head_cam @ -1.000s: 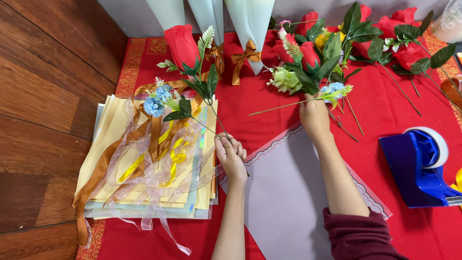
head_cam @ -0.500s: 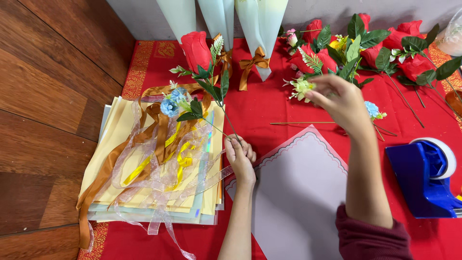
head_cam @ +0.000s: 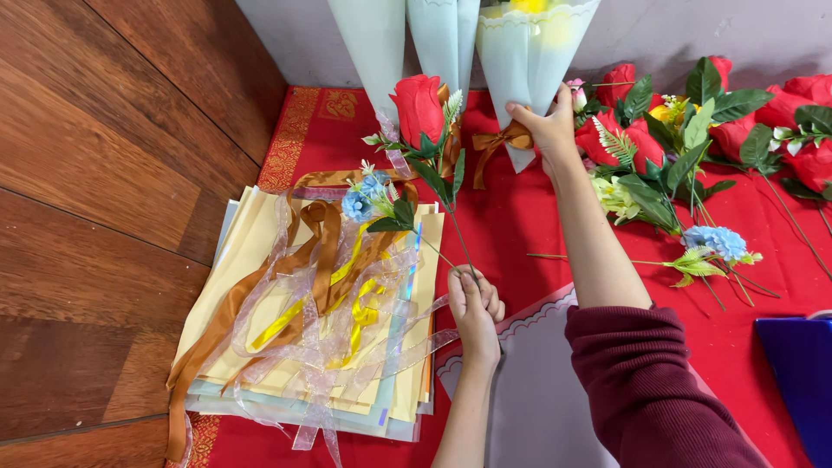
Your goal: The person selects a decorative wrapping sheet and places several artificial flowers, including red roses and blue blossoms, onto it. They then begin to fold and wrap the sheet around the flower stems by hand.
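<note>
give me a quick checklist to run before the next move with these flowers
1. Left hand grips the stems of the red rose and blue flower: ok, fingers closed around them.
2. Right hand has the wrapped cone: ok, it grasps the cone low down, by the brown bow.
3. Rose upright and clear of the ribbons: ok, held above them.
4. Cone's contents secure: cannot tell, only a yellow tint shows through.
5. Loose blue flower within reach on the red cloth: ok, lying right of the right arm.
6. Paper stack free: not ok, ribbons lie tangled over it.
</note>
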